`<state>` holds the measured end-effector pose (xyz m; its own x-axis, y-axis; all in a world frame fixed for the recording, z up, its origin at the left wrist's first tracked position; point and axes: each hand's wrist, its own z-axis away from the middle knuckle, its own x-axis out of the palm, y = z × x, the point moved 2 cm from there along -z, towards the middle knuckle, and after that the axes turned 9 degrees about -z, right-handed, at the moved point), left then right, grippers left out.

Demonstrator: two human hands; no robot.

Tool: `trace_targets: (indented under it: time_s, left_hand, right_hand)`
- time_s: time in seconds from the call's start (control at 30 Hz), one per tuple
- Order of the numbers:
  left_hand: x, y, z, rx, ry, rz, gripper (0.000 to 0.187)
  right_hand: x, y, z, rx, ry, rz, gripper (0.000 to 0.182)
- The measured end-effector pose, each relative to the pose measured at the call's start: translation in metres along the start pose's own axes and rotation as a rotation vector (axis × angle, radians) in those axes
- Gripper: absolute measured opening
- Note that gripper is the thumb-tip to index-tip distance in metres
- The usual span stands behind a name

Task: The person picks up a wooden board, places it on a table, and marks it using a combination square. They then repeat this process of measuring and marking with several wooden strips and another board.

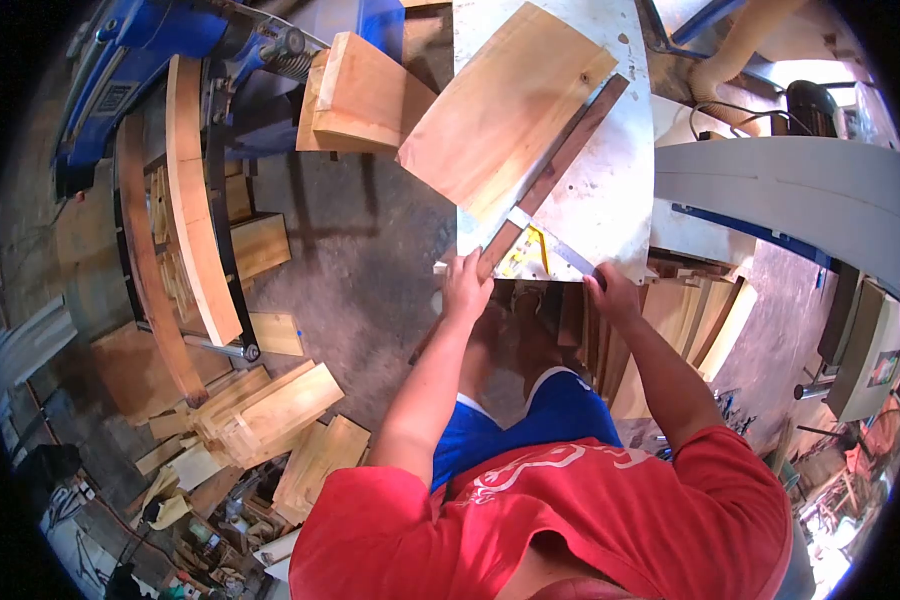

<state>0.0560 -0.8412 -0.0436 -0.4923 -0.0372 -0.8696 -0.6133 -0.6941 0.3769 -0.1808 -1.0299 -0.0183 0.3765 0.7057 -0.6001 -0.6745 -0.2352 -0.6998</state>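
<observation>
My left hand is closed around the near end of a narrow dark wooden strip, which slants up and right across the white worktop. My right hand, at the worktop's front edge, is closed on the end of a thin metal square. The other end of the square meets the strip at a pale block. Between my hands lies a slim yellow thing, too small to name, beside yellow markings. A wide light wooden board lies left of the strip, nearly parallel to it.
Light wooden blocks stand left of the worktop. Long curved planks rest by a blue machine. Cut boards are piled on the floor at left. Upright boards lean below a grey machine beam at right.
</observation>
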Motion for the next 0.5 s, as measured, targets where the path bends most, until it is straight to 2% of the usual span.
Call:
trace_targets:
  time_s: [0.2, 0.5]
  left_hand:
    - [-0.005, 0.002, -0.004, 0.008, -0.087, 0.001, 0.058]
    - [-0.004, 0.009, -0.017, 0.022, -0.1, 0.016, 0.06]
  right_hand:
    - [-0.006, 0.001, 0.002, -0.012, 0.048, -0.011, 0.027]
    - [-0.011, 0.019, -0.004, -0.036, 0.122, 0.025, 0.029]
